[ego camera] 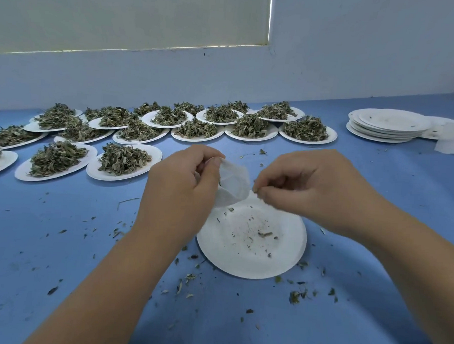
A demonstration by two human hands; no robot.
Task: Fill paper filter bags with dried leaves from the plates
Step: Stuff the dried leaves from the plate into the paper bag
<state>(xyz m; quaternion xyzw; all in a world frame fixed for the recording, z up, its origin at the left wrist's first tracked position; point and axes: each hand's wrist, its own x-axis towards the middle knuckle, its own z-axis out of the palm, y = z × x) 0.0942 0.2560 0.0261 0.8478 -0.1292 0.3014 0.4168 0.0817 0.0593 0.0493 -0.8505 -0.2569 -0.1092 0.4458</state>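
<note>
My left hand [179, 181] grips a white paper filter bag [233, 185] by its upper edge, holding it open above a white paper plate [251, 241]. Only crumbs and a few leaf bits lie on that plate. My right hand [306, 186] hovers just right of the bag's mouth, its fingertips pinching a small bit of dried leaf [256, 190]. Several plates heaped with dried green leaves [124, 158] stand in rows at the back left and centre.
A stack of used white plates [386, 125] sits at the back right, with flat white filter papers [453, 141] beside it. Leaf crumbs [295, 296] are scattered over the blue tablecloth [59, 242]. A pale wall runs behind the table.
</note>
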